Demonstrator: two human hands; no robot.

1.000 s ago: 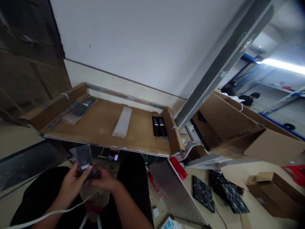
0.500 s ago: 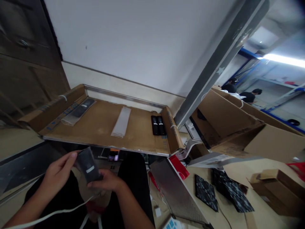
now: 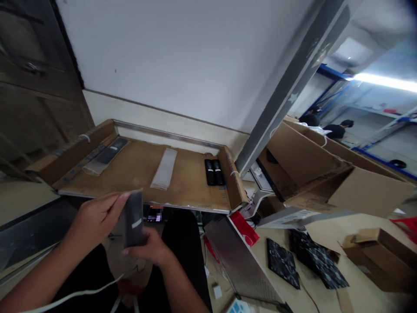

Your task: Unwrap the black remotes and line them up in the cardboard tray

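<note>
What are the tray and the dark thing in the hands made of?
The tray looks like dull cardboard: it has folded sides and blue print. The dark thing may be smooth plastic: it's straight-edged and evenly dark, but its hazy look leaves that open.

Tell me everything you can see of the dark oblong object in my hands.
The dark oblong object bears a small white rectangular label just below its middle, and a translucent, plastic-looking sleeve seems to cover it; finer detail is blurred. It's held roughly upright in the picture, nearer you than the brown cardboard-lined tray. The left grip meets its upper left edge; the right grip holds its lower end.
</note>
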